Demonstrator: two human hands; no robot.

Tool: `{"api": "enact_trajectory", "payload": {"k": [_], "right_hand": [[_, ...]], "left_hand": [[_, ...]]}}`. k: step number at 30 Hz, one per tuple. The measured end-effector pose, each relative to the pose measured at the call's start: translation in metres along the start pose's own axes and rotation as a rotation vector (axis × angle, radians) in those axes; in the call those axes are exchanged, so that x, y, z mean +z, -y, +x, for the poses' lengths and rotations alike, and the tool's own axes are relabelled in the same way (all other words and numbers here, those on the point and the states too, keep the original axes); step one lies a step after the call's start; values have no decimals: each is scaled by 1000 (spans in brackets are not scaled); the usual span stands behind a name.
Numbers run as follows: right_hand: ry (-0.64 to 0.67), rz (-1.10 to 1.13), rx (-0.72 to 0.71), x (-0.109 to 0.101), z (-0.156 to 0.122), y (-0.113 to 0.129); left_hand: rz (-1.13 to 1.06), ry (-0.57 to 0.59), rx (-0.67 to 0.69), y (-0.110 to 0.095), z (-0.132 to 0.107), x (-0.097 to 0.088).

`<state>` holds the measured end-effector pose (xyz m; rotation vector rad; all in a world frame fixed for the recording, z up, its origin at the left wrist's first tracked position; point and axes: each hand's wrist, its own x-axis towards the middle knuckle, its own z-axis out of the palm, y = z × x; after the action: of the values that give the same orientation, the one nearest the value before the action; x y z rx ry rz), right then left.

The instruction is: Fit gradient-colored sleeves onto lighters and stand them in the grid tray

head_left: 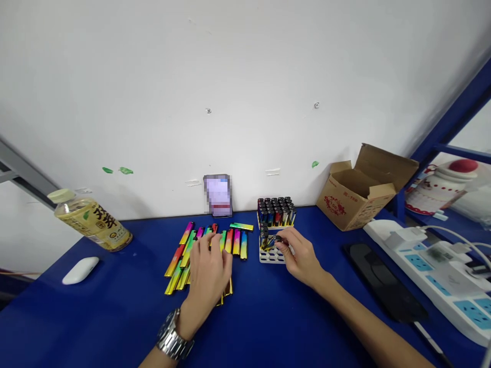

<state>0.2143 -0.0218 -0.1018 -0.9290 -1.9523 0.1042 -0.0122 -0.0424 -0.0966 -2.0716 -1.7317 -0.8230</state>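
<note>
My right hand (301, 254) pinches a black-topped lighter (276, 238) over a white holed rack (273, 258). Two or so similar lighters (264, 232) stand upright in that rack's left column; several of its holes show. My left hand (209, 271), wearing a metal watch (174, 335), reaches down over a spread of shiny rainbow-coloured lighters (180, 260). Its fingers are bent and apart, and they cover part of the pile; I make out nothing held in them. Behind the front rack, a second rack (276, 226) is packed with upright black-topped lighters (276, 207).
A phone (218, 197) leans on the wall. On the left are a drink bottle (92, 220) and a white case (81, 270). To the right stand an open cardboard box (355, 197), a black phone (383, 281) and a power strip (429, 276) with plugs and cables.
</note>
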Motion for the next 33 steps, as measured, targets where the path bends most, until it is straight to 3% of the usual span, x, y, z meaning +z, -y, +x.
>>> {"api": "enact_trajectory", "payload": {"k": [3, 6, 10, 15, 20, 25, 29, 33], "right_hand": [[111, -86, 3, 4, -1, 2], [196, -136, 34, 6, 1, 10], [251, -166, 108, 9, 3, 17], [361, -289, 245, 7, 10, 23], [526, -453, 328, -3, 14, 26], [591, -512, 235, 4, 6, 21], [541, -400, 139, 16, 1, 21], [485, -404, 140, 25, -1, 24]], "left_hand": [[256, 56, -115, 14, 5, 4], [368, 174, -178, 21, 7, 4], [368, 298, -216, 23, 11, 4], [315, 351, -194, 29, 13, 7], [233, 275, -76, 39, 10, 16], [18, 95, -70, 39, 8, 18], [-198, 67, -131, 30, 9, 13], [-364, 124, -202, 24, 11, 9]]}}
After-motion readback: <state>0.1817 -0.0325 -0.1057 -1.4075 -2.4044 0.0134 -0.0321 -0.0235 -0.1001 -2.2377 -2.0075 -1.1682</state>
